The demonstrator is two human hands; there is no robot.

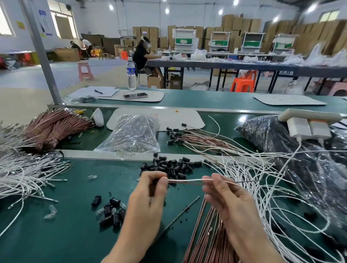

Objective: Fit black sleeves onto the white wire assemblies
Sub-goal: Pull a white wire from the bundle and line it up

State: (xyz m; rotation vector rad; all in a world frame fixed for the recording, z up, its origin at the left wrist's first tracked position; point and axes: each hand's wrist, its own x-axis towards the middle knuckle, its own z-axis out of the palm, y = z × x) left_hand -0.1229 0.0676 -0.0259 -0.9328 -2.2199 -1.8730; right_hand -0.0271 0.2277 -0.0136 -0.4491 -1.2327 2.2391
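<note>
Both my hands hold one white wire (188, 180), paired with a thin reddish one, stretched level above the green bench. My left hand (151, 193) pinches its left end, where a dark piece seems to sit between the fingers, mostly hidden. My right hand (223, 192) grips the wire further right, and its bare tip sticks out past the fingers. A pile of black sleeves (171, 165) lies just beyond my hands. A smaller cluster of black sleeves (111, 211) lies at the lower left.
Loose white wires (13, 174) spread at the left, and more white wires (282, 201) at the right. Copper-coloured wires (206, 241) lie under my right forearm. A clear bag of parts (131, 135), a black bag (301, 147) and finished assemblies (190, 137) lie behind.
</note>
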